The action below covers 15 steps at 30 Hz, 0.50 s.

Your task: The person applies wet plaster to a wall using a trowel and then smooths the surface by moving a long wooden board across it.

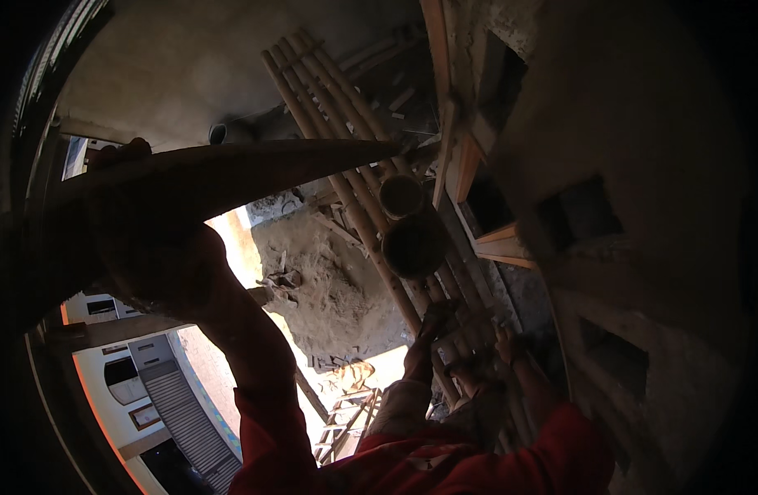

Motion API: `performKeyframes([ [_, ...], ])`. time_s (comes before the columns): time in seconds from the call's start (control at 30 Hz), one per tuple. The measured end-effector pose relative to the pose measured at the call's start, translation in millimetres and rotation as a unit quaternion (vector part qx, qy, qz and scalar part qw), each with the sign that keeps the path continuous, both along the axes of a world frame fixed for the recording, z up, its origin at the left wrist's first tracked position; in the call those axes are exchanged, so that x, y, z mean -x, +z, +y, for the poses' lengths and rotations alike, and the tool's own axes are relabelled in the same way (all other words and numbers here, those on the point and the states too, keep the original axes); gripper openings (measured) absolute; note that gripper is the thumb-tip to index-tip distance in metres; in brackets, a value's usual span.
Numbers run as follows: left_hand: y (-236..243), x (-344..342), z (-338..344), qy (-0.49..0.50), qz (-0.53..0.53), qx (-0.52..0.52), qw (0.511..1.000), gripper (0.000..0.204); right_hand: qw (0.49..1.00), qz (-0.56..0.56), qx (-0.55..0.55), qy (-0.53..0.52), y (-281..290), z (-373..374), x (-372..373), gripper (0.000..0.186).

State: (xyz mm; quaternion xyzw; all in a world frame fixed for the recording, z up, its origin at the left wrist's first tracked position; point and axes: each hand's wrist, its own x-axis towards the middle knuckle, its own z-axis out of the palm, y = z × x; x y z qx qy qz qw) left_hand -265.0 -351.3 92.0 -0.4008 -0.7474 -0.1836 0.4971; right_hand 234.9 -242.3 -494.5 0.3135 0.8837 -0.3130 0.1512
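Note:
My left hand (160, 264), at the end of a raised red sleeve, is a dark silhouette against a long plank-like board (288, 167). Its fingers curl over the board's upper edge, and the board narrows to a tip toward the middle of the view. My right hand (508, 345) is low on the right, over the bamboo poles (379, 256) of a scaffold; shadow and blur hide its fingers. Ahead of it, two round buckets (401, 196) stand on the poles, the nearer one very dark inside. My feet and legs (408, 400) are on the scaffold.
Far below lies a heap of sand (329, 280) with rubble around it. A wooden ladder-like frame (346, 425) is at the bottom, in sunlight. Wood-framed openings (499, 235) line the wall at right. A horizontal beam (123, 332) crosses at left before a building outside.

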Motion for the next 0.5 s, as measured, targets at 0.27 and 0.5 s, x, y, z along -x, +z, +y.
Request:
performKeyframes([
  [0.27,-62,107,90,-0.262,-0.407,-0.266,0.834,0.051,0.938,-0.008,0.209,-0.276,65,-18,-10,0.049],
  [0.5,-141,155,129,-0.216,-0.526,-0.236,0.788,0.06,0.995,0.008,-0.096,0.006,83,-45,-94,0.053],
])
